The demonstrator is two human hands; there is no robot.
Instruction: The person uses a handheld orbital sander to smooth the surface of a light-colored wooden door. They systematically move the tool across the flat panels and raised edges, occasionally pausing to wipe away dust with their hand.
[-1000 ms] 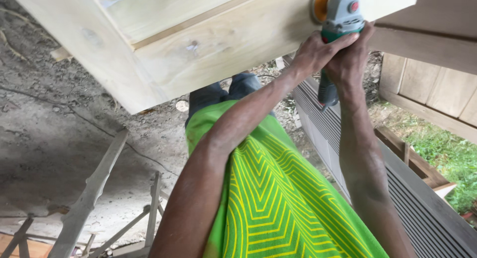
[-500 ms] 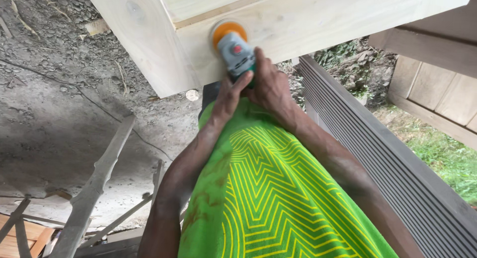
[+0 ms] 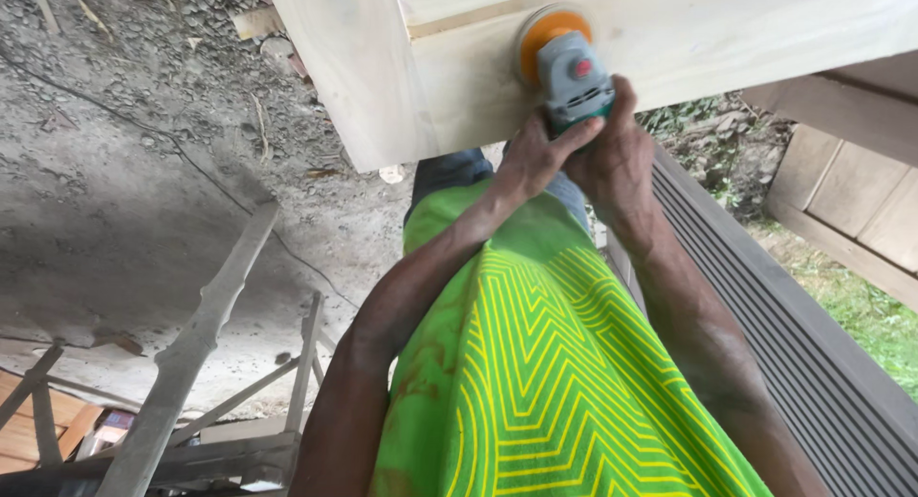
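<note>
Since the earlier frames the sander (image 3: 571, 73) has travelled leftward along the wooden panel (image 3: 727, 28), from near its right end toward the corner post (image 3: 344, 66). Both hands are closed on the sander's body — left hand (image 3: 535, 157) beside right hand (image 3: 617, 157), equally near. Orange disc (image 3: 545, 33) lies flat against the panel, directly ahead of the hands; the panel's long axis runs left–right.

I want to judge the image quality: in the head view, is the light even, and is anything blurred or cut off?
Head view: soft daylight, no glare; the pale wooden panel is brightest, the ground shaded. Both hands on the sander look sharp. The panel and forearms run out of frame.
</note>
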